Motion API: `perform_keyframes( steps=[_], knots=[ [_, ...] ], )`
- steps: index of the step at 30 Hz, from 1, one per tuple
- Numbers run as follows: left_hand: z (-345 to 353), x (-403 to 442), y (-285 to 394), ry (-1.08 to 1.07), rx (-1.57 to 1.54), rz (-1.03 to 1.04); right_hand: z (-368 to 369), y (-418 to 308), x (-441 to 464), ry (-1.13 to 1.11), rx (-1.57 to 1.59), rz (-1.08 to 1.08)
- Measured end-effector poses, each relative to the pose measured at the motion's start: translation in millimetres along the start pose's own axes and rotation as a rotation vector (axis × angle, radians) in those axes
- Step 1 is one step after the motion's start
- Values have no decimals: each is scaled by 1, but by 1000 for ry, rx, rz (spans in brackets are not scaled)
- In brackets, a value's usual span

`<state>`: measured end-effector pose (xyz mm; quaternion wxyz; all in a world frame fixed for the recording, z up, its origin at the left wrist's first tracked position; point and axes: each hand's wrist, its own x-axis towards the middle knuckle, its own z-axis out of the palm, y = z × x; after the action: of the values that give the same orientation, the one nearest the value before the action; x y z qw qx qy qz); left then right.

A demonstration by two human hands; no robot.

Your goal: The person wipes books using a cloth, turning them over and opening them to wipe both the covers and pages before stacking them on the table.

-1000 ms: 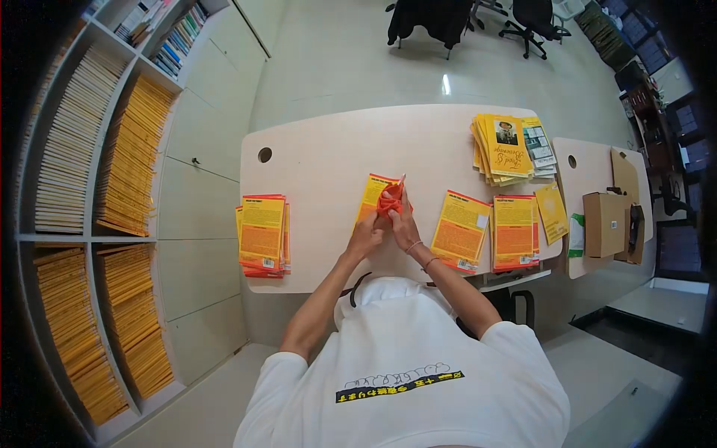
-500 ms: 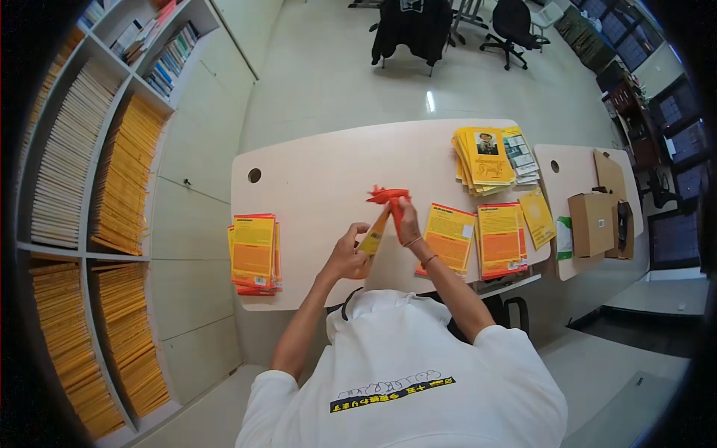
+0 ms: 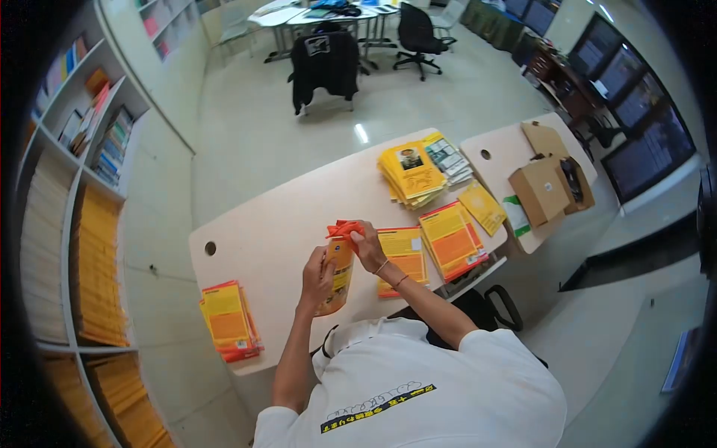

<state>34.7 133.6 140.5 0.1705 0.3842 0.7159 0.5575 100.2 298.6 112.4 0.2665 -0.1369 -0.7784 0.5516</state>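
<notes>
1. Booklet (image 3: 341, 272) in yellow and orange is held tilted between the two hands, over the near side of the pale table (image 3: 276, 243); its print is too small to read, and whether its lower end touches the tabletop cannot be told.
2. Left hand (image 3: 317, 275) grips the booklet by its left side, hiding part of the cover there.
3. Right hand (image 3: 367, 245) is closed around a bunched red cloth (image 3: 344, 228) at the booklet's upper end; the folds cover that edge, so its outline is hard to make out.
4. Just beside the right hand lies a loose booklet (image 3: 399, 250), partly covered by the right forearm, next to a right-hand pile (image 3: 449, 243) of similar covers.
5. Farther back, a yellow stack (image 3: 412, 178) has a portrait on top; only its uppermost cover shows fully.
6. At the table's left end, a left-hand pile (image 3: 226, 313) hides most of its lower covers.
7. One cardboard box (image 3: 536, 192) stands on the adjoining table; a dark object (image 3: 573, 179) beside it is unidentifiable.
8. Shelves (image 3: 75, 261) at far left are cut off by the dark picture border, their spines unreadable.
</notes>
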Motion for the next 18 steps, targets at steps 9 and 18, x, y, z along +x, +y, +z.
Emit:
perform_keyframes(
  steps=[9,18],
  knots=[
    [35,36,43,-111,-15,195,-33,-38,2,164,-90,-170],
    [78,47,60,-271,-326,203,-104,-45,-24,334,-242,-219]
  ],
)
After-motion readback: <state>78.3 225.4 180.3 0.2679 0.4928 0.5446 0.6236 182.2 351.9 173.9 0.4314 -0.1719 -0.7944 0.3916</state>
